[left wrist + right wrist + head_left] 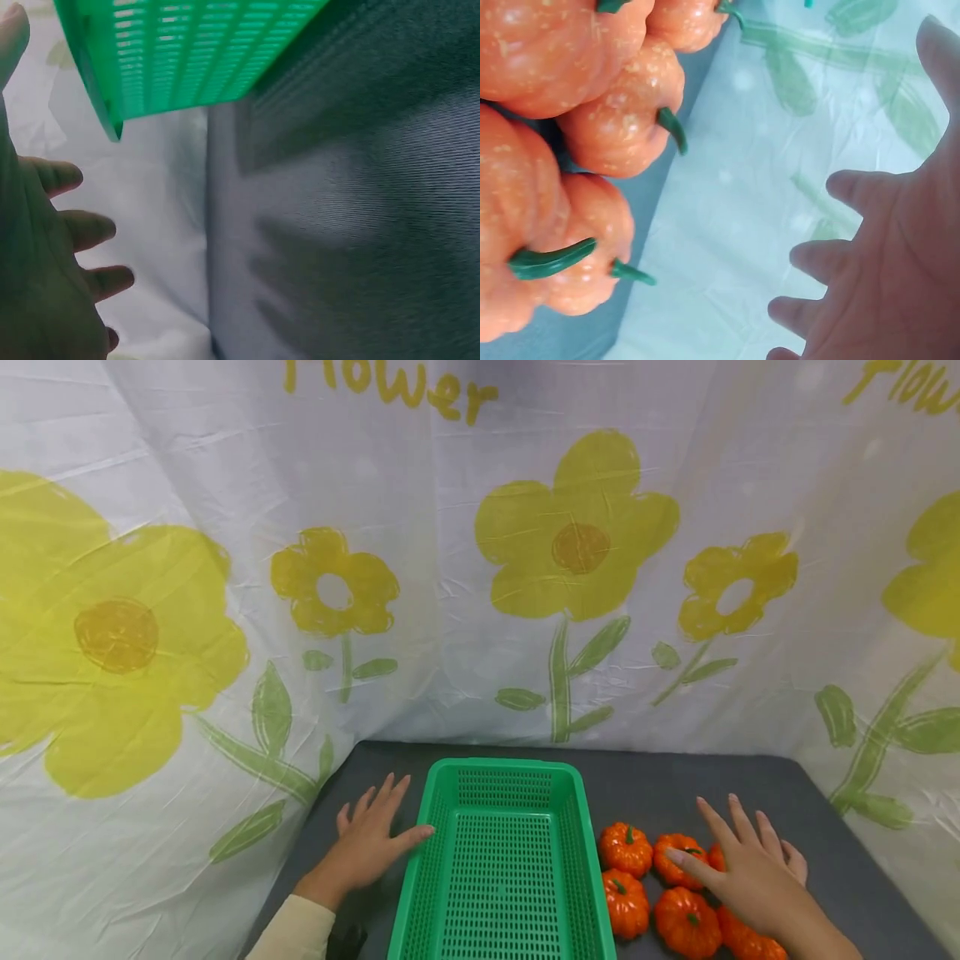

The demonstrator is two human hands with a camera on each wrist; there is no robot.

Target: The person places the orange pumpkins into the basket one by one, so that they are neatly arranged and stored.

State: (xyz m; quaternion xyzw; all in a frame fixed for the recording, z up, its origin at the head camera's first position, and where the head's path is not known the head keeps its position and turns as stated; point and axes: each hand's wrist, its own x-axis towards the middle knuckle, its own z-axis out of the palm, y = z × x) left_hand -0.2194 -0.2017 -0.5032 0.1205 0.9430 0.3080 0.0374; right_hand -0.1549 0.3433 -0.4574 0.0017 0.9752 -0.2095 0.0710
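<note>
A green plastic basket (442, 860) with slotted walls stands in the middle of the dark table, and nothing lies inside it. Just left of its rim, my left hand (369, 842) is spread, the thumb close to the rim; in the left wrist view the basket's side (187, 60) rises above the table. On the right, my right hand (757, 868) hovers over several small orange pumpkins (686, 922) with green stems, fingers spread and holding nothing. Those pumpkins (622, 112) sit close together in the right wrist view, apart from the palm. My hand partly hides some of them in the head view.
Behind the table (652, 777) hangs a white cloth (442, 693) printed with yellow flowers, which also runs down both sides. A small black object (347, 941) lies by my left sleeve (296, 931). The pumpkins stand right beside the basket's right wall.
</note>
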